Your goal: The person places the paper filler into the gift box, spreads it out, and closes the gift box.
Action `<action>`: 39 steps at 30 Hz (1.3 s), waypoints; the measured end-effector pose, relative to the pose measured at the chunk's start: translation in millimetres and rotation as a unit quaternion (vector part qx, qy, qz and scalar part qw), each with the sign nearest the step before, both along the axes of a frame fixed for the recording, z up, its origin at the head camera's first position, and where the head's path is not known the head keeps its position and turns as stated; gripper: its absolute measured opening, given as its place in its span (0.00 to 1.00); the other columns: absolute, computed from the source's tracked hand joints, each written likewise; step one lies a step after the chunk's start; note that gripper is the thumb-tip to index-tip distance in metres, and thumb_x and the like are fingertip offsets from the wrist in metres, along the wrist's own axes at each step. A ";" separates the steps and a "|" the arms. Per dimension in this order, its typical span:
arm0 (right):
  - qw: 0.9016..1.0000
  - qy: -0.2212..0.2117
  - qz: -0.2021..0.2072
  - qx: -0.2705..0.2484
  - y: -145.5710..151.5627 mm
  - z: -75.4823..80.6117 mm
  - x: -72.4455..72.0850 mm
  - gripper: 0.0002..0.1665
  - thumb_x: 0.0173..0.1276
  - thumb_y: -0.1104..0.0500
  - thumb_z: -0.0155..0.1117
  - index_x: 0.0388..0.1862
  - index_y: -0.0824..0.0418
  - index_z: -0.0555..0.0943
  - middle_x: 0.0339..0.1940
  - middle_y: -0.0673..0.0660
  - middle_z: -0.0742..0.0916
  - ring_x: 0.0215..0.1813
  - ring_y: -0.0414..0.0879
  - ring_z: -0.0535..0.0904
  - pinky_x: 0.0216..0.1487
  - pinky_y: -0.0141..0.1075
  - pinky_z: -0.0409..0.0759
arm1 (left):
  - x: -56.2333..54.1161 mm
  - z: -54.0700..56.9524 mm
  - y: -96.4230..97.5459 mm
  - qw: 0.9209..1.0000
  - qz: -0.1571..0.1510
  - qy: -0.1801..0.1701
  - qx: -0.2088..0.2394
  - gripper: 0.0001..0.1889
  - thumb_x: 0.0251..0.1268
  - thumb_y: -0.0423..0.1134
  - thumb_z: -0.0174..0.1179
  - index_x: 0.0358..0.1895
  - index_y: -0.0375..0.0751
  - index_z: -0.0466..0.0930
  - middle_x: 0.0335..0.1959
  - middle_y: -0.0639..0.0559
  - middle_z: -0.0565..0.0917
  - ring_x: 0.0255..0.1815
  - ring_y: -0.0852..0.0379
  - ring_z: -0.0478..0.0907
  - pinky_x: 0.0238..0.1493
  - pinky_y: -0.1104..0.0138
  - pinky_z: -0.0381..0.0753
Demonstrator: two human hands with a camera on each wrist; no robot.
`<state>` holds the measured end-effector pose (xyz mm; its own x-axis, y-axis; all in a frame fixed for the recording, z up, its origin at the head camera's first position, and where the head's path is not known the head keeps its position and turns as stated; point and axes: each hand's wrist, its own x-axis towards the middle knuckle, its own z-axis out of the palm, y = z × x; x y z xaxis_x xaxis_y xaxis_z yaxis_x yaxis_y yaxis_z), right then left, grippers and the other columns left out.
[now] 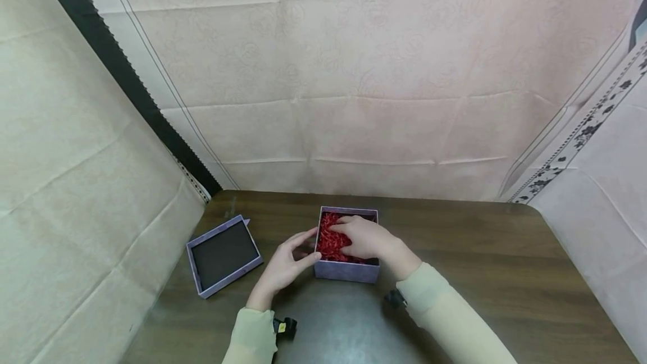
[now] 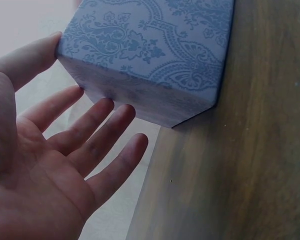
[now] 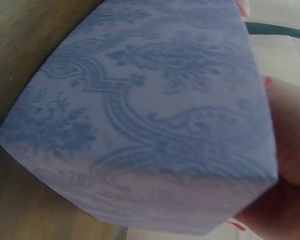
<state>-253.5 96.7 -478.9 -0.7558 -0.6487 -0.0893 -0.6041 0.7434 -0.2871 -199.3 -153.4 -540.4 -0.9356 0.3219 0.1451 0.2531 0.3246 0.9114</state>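
Note:
A lavender-blue, damask-patterned box (image 1: 346,272) stands uncovered on the table, with red shredded paper (image 1: 331,243) inside. My left hand (image 1: 285,265) is at its left side; the thumb and some fingertips touch the box edges, and the fingers are fairly straight. In the left wrist view, the patterned side of the box (image 2: 145,45) is beyond those spread fingers. My right hand (image 1: 366,237) reaches over the right wall into the box, fingers spread on the shredded paper. The box wall (image 3: 165,100) hides most of this hand (image 3: 295,135) in the right wrist view.
Left of the box lies its likely lid (image 1: 233,278), turned up at an angle, with a dark inside and lavender rim. The brown wooden table (image 1: 470,274) extends to the right. Pale cloth (image 1: 379,72) hangs behind and on both sides.

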 end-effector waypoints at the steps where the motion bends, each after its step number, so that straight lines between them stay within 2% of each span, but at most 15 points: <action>1: 1.000 -0.001 -0.001 -0.006 1.9 1.2 0.6 0.35 0.71 0.52 0.76 0.76 0.54 0.80 0.76 0.60 0.78 0.76 0.59 0.74 0.71 0.55 0.76 | 0.0 -0.5 0.0 1.000 0.000 0.000 0.000 0.33 0.74 0.46 0.71 0.80 0.50 0.73 0.74 0.50 0.77 0.66 0.49 0.81 0.64 0.50 0.81; 11: 0.996 0.003 -0.003 -0.089 29.8 21.0 10.3 0.35 0.71 0.50 0.78 0.75 0.52 0.80 0.80 0.61 0.74 0.79 0.61 0.70 0.72 0.60 0.74 | -0.4 0.7 0.2 1.000 -0.003 -0.001 0.002 0.33 0.74 0.46 0.71 0.80 0.49 0.73 0.74 0.49 0.77 0.65 0.48 0.81 0.64 0.49 0.81; 15: 0.993 0.009 -0.004 -0.121 43.1 23.7 13.8 0.33 0.72 0.51 0.77 0.74 0.53 0.81 0.79 0.61 0.76 0.77 0.61 0.72 0.72 0.60 0.74 | -0.4 0.6 0.4 1.000 0.001 -0.001 -0.002 0.33 0.74 0.46 0.71 0.79 0.49 0.73 0.73 0.50 0.78 0.65 0.49 0.81 0.64 0.53 0.81; 21: 0.981 0.024 -0.024 -0.191 64.7 15.8 18.9 0.29 0.72 0.55 0.77 0.71 0.56 0.84 0.73 0.61 0.81 0.70 0.59 0.80 0.65 0.56 0.81 | 0.3 0.7 1.0 1.000 0.004 0.007 -0.002 0.33 0.74 0.46 0.71 0.79 0.47 0.73 0.73 0.48 0.78 0.65 0.47 0.81 0.63 0.51 0.82; 28: 0.959 0.003 -0.091 -0.267 84.5 -0.6 28.5 0.31 0.72 0.56 0.78 0.72 0.57 0.82 0.75 0.59 0.80 0.75 0.61 0.75 0.69 0.60 0.76 | 0.6 1.2 1.1 1.000 0.004 0.007 0.003 0.33 0.74 0.44 0.71 0.79 0.46 0.73 0.73 0.46 0.78 0.65 0.46 0.81 0.63 0.49 0.82; 34: 0.946 -0.030 -0.141 -0.291 89.7 -11.9 40.3 0.32 0.71 0.52 0.78 0.73 0.53 0.83 0.77 0.58 0.78 0.76 0.61 0.74 0.68 0.62 0.77 | 0.4 1.8 1.2 1.000 0.001 0.003 0.015 0.33 0.74 0.42 0.71 0.79 0.44 0.73 0.72 0.44 0.78 0.65 0.43 0.81 0.64 0.44 0.80; 39: 0.942 -0.036 -0.139 -0.303 88.5 -18.5 50.1 0.33 0.71 0.50 0.78 0.73 0.51 0.82 0.77 0.56 0.78 0.77 0.62 0.73 0.69 0.67 0.74 | 0.7 2.0 1.6 1.000 0.005 -0.001 0.009 0.33 0.74 0.42 0.71 0.79 0.45 0.74 0.73 0.45 0.78 0.65 0.44 0.81 0.64 0.45 0.80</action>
<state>-203.4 185.2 -497.4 -0.9100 -0.3751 0.1768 -0.3737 0.5570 -0.7417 -198.6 -151.8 -538.4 -0.9389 0.3098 0.1499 0.2488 0.3098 0.9177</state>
